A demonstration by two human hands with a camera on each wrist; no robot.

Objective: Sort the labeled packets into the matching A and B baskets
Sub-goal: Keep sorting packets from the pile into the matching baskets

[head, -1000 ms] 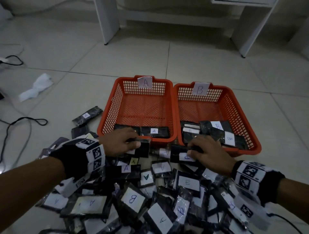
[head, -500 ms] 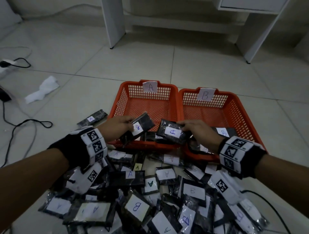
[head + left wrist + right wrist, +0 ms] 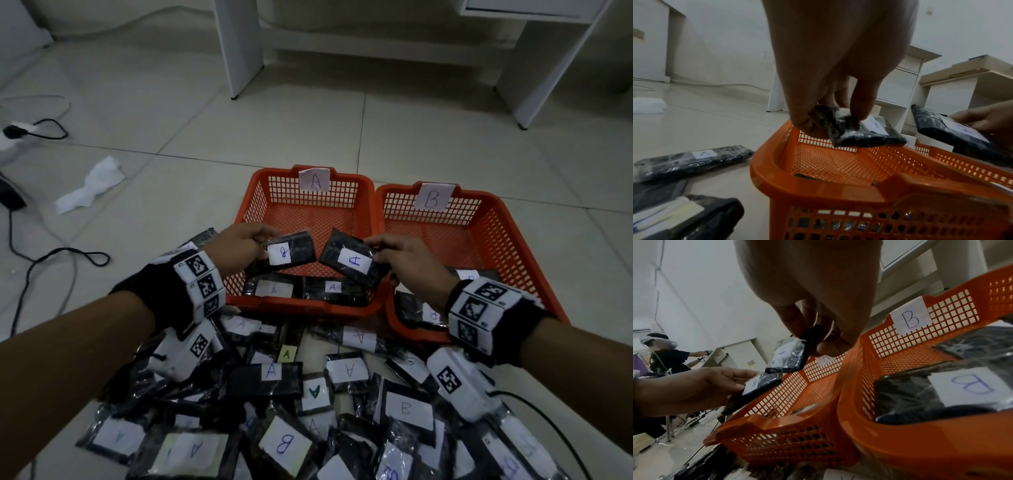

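Two orange baskets stand side by side: the A basket [image 3: 250,219] on the left, the B basket [image 3: 507,222] on the right. My left hand [image 3: 239,248] pinches a black packet labelled B [image 3: 291,251] over the A basket's near part; the same B packet [image 3: 859,131] shows in the left wrist view. My right hand [image 3: 407,260] pinches a black packet labelled A [image 3: 352,262] over the rim between the baskets, also over the A basket; this A packet [image 3: 787,355] shows in the right wrist view. Two A packets [image 3: 329,289] lie in the A basket. B packets [image 3: 941,391] lie in the B basket.
A heap of several black labelled packets [image 3: 270,373] covers the floor in front of the baskets. A crumpled white tissue [image 3: 92,185] and black cables [image 3: 51,257] lie to the left. White furniture legs [image 3: 239,48] stand behind. Another person [image 3: 666,356] appears far off.
Both hands have lifted their packets from the pile and carried them up and forward, over the A basket. The two packets now sit close together with labels facing up.
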